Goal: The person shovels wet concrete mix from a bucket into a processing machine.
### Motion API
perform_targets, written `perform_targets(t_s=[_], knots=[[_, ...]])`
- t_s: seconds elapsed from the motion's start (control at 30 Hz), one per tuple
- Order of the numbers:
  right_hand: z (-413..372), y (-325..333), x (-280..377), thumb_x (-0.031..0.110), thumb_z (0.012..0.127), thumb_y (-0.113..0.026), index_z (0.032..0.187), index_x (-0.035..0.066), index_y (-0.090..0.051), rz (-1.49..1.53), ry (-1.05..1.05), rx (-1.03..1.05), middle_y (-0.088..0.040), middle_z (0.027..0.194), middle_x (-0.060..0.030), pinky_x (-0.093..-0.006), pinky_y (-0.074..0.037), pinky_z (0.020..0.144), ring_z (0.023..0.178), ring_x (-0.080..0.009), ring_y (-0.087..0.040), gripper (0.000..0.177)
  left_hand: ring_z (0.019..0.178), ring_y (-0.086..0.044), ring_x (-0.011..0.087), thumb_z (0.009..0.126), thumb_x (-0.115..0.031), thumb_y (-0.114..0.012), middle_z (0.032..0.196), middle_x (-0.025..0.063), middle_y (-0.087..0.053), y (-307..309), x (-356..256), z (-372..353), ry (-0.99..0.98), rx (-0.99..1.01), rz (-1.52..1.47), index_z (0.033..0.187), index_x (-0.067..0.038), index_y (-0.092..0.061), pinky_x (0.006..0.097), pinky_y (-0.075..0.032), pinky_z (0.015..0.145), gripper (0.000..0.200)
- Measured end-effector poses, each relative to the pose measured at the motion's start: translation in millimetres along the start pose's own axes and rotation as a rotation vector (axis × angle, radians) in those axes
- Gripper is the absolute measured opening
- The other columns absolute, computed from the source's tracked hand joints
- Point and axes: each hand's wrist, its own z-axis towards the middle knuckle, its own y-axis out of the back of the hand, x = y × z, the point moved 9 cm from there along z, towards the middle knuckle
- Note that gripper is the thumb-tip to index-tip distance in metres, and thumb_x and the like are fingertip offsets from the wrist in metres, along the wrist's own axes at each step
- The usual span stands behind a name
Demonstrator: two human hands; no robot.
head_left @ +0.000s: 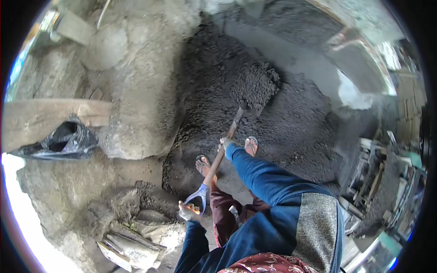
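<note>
A shovel with a wooden shaft slants from the lower left up to the middle of the head view. My left hand is closed around its blue D-shaped handle, where a bit of orange shows. Farther up, my right hand wraps the shaft. Dark, crumbly, damp-looking material is heaped on the shovel's blade, hiding most of it. Around and under the blade spreads a wide bed of similar dark grainy material. Both hands seem to wear light gloves.
My sandalled feet stand close to the shaft. A pale, rough ledge rises on the left, with a wooden beam and a black plastic bag. Wooden pieces and debris lie at right; a worn sack lies lower left.
</note>
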Motion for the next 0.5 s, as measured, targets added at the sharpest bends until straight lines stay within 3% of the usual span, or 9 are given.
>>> perform_targets(t_s=[0.03,0.1,0.17,0.23,0.33,0.4,0.5], knots=[[-12,16,-1,0.008,0.09,-0.06,0.083,0.011,-0.053,0.053,0.026,0.01,-0.051,0.063,-0.0053,-0.0448,-0.047,0.045,0.048,-0.026,-0.053,0.01,0.046,-0.037,0.0162,0.086,-0.062,-0.061,0.056,-0.0011,-0.04,10,1,2,0.032,0.017,0.037,0.067,-0.014,-0.044,0.0321,-0.033,0.045,0.054],[4,57,-27,0.011,0.092,-0.058,0.081,0.01,-0.054,0.228,0.019,0.112,-0.051,0.062,-0.0038,-0.0431,-0.046,0.044,0.047,-0.0252,-0.052,0.011,0.042,-0.035,0.0163,0.088,-0.063,-0.059,0.053,0.0004,-0.038,2,-5,-5,0.086,0.319,0.043,0.062,-0.016,-0.039,0.0319,-0.03,0.041,0.057],[-42,94,-6,0.01,0.092,-0.058,0.088,0.01,-0.053,0.265,0.032,0.102,-0.049,0.062,-0.0032,-0.0415,-0.045,0.043,0.046,-0.0242,-0.051,0.006,0.041,-0.032,0.0173,0.087,-0.068,-0.054,0.05,0.0003,-0.036,-7,-11,-22,0.128,0.279,0.211,0.057,-0.018,-0.034,0.0322,-0.028,0.041,0.062],[-96,142,37,0.013,0.093,-0.057,0.089,0.011,-0.054,0.475,0.209,-0.04,-0.051,0.066,-0.0031,-0.0414,-0.046,0.047,0.05,-0.0237,-0.052,0.005,0.041,-0.034,0.0204,0.086,-0.07,-0.051,0.049,0.0016,-0.037,-28,-4,-29,0.207,0.383,0.295,0.056,-0.017,-0.037,0.0344,-0.03,0.041,0.062],[-195,202,109,0.027,0.096,-0.051,0.091,0.016,-0.057,0.456,0.236,-0.392,-0.055,0.075,-0.0017,-0.044,-0.049,0.059,0.06,-0.0239,-0.055,0.014,0.043,-0.039,0.02,0.081,-0.071,-0.056,0.053,0.0007,-0.041,-98,11,-63,0.279,0.552,0.452,0.062,-0.017,-0.042,0.0361,-0.035,0.045,0.059],[-245,250,170,0.022,0.094,-0.056,0.093,0.014,-0.06,0.519,0.415,-0.396,-0.059,0.076,-0.0022,-0.0417,-0.051,0.057,0.059,-0.0241,-0.057,0.009,0.043,-0.04,0.0164,0.083,-0.069,-0.055,0.054,-0.0005,-0.041,-170,17,-103,0.186,0.699,0.551,0.068,-0.019,-0.044,0.0321,-0.033,0.043,0.053],[-340,320,269,0.015,0.093,-0.06,0.093,0.012,-0.058,0.694,0.684,-0.331,-0.058,0.076,-0.0028,-0.041,-0.051,0.059,0.06,-0.0233,-0.057,0.004,0.043,-0.041,0.0145,0.086,-0.066,-0.054,0.054,-0.002,-0.039,-278,18,-238,0.075,0.828,0.693,0.076,-0.021,-0.046,0.03,-0.032,0.042,0.047]])
